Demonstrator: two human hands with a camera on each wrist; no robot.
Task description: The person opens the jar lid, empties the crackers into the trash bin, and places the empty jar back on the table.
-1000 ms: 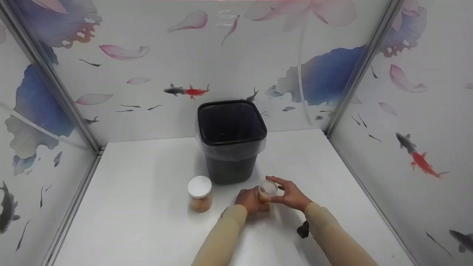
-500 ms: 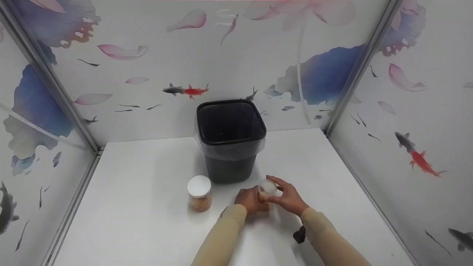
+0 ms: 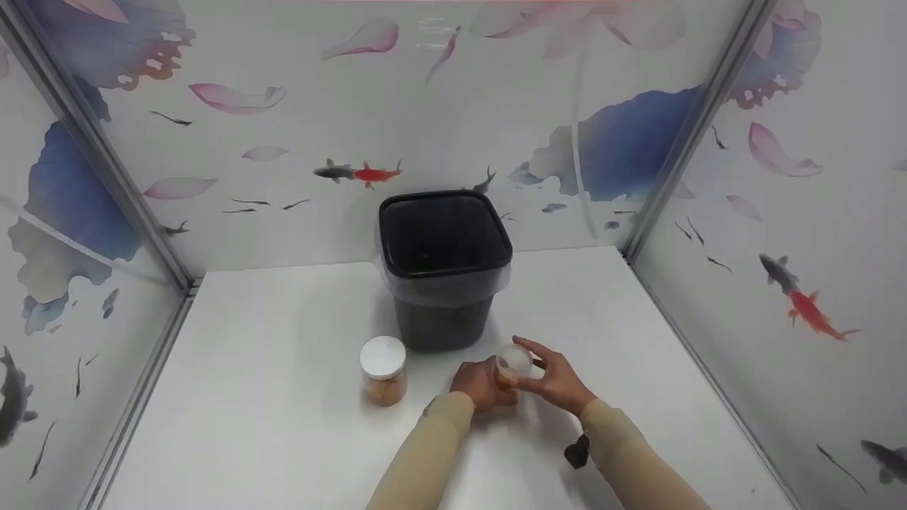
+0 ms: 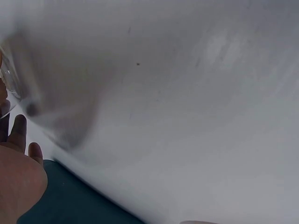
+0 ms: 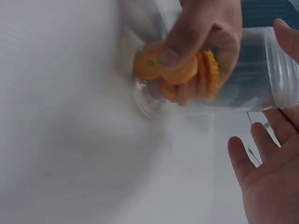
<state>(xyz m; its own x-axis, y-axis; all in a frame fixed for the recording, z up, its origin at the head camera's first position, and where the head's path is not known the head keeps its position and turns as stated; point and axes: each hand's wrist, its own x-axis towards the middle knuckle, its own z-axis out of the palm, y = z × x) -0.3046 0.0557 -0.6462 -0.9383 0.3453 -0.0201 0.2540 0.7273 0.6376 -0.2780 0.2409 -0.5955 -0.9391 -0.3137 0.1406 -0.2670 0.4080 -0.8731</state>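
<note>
My left hand (image 3: 482, 386) grips the body of a clear plastic jar (image 3: 514, 361) on the right side, in front of the bin. Orange ridged pieces (image 5: 180, 74) show through its wall in the right wrist view, around the left fingers. At its top, the thumb and index finger of my right hand (image 3: 563, 379) hold the jar's threaded rim (image 5: 282, 70); the other fingers are stretched out. In the left wrist view, part of a hand (image 4: 21, 182) shows at the lower left. Whether a lid sits on this jar cannot be told.
A second clear jar (image 3: 385, 389) with a white lid (image 3: 382, 358) and tan contents stands upright to the left. Behind stands a black bin (image 3: 443, 329) with a clear liner (image 3: 446, 292). Patterned walls (image 3: 269, 142) enclose the white table (image 3: 269, 375) on three sides.
My right wrist has shifted slightly left, with the black device on it. Both hands stay on the jar, and the lidded jar and bin keep their places.
</note>
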